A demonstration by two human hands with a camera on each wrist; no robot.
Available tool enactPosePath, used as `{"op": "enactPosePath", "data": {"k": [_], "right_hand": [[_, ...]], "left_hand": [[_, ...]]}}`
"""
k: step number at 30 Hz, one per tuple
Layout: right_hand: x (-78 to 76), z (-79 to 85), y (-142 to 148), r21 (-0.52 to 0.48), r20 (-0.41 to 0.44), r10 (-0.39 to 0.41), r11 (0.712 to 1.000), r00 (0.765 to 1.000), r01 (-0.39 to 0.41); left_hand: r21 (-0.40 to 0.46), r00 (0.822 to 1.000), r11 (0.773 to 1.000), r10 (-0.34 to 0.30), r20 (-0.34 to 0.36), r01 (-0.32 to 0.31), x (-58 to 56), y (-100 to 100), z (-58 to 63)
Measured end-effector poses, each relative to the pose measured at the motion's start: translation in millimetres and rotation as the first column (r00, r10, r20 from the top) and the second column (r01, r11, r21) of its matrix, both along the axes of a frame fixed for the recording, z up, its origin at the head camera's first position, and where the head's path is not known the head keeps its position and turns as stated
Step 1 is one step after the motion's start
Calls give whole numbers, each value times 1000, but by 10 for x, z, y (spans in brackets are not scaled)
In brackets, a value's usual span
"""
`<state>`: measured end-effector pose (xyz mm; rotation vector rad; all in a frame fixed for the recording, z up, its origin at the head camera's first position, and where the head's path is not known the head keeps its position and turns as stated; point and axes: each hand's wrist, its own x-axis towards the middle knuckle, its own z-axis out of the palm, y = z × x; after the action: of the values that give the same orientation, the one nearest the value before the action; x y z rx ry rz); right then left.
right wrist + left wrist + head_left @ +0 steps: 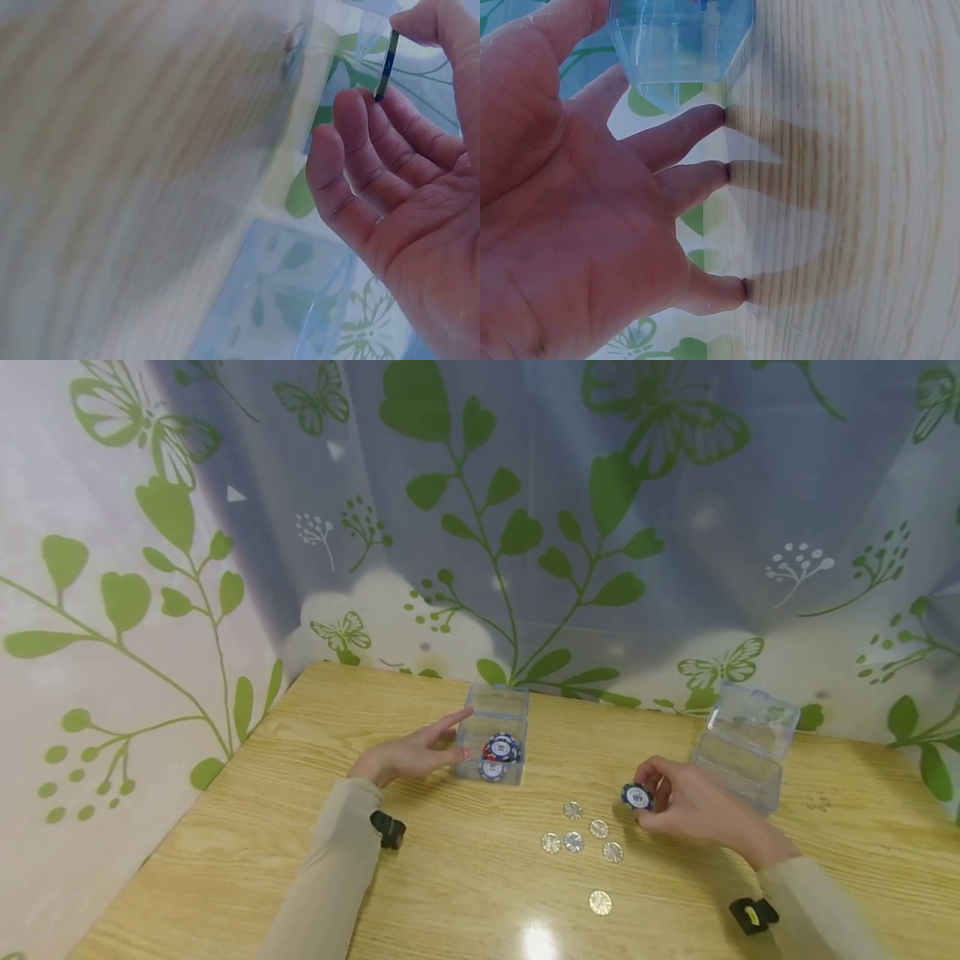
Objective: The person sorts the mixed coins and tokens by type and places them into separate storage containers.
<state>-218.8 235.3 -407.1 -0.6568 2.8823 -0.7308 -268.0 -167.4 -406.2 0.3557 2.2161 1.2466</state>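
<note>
My right hand (693, 806) pinches a blue-and-white poker chip (637, 797) between thumb and fingertips, above the table to the right of the coins. In the right wrist view that chip (387, 66) shows edge-on, with the other fingers loosely bent. On the left, my left hand (411, 755) rests beside a clear plastic box (517, 772) with its lid up. Its thumb and index finger touch the box's left side, while the remaining fingers (697, 184) spread with their tips on the table. Inside that box lie several poker chips (501, 747), blue-white and red.
Several silvery coins (573, 842) lie between the hands, one coin (600, 902) nearer the front. A second clear box (738, 768) with a raised lid stands behind the right hand. A patterned curtain (540, 568) hangs along the back edge of the wooden table (450, 893).
</note>
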Motion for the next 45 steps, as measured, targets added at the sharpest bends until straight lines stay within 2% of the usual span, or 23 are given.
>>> {"op": "enactPosePath", "data": {"k": [8,16,26,35,45], "right_hand": [[-145,31,-266,-45,-57,19,999,998,-22],[-247,99,-530,-96,-34,48,994,998,-51],[-354,208,-888,-143,-76,120,981,990,-130],[-448,256,-1169,-141,-78,129,980,989,-139],[-595,222,-1413,-118,-87,135,982,987,-145]], "left_hand": [[-1,1000,1000,-2,-7,2,9,1,-5],[2,1000,1000,2,0,-2,-7,-14,-20],[-9,1000,1000,0,-11,0,4,-8,1],[-18,1000,1000,13,-4,-13,-1,-15,-13],[-28,1000,999,15,-21,-16,-13,-25,-24]]}}
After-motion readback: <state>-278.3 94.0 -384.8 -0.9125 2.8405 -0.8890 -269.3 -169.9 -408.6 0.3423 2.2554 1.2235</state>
